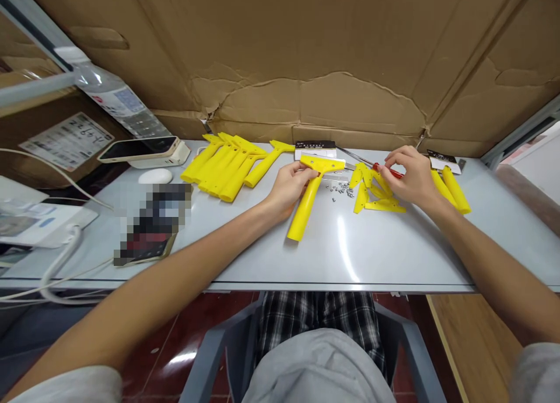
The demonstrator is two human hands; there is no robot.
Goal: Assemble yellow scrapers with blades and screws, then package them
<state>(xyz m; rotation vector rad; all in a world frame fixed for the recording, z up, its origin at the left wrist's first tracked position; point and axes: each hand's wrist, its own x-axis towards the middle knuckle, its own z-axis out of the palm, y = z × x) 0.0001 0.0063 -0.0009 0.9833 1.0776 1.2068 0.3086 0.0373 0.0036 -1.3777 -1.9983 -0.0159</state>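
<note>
My left hand [285, 188] is closed on a yellow scraper [305, 207] near the top of its handle, its wide head up and its handle slanting toward me. My right hand [412, 174] is curled round the red handle of a screwdriver [396, 173], whose metal shaft points away to the left. Below that shaft lie several loose yellow scraper head plates [385, 206]. Beside them is a scatter of small screws [343, 189]. Thin blades seem to lie behind the scraper head, partly hidden.
Several yellow scrapers [227, 178] lie in a row at the back left. Two yellow handles [455, 190] rest right of my right hand. Blade packets [315, 149] lie at the cardboard wall. Phones, a charger [170, 156], cables and a water bottle [118, 100] occupy the left side.
</note>
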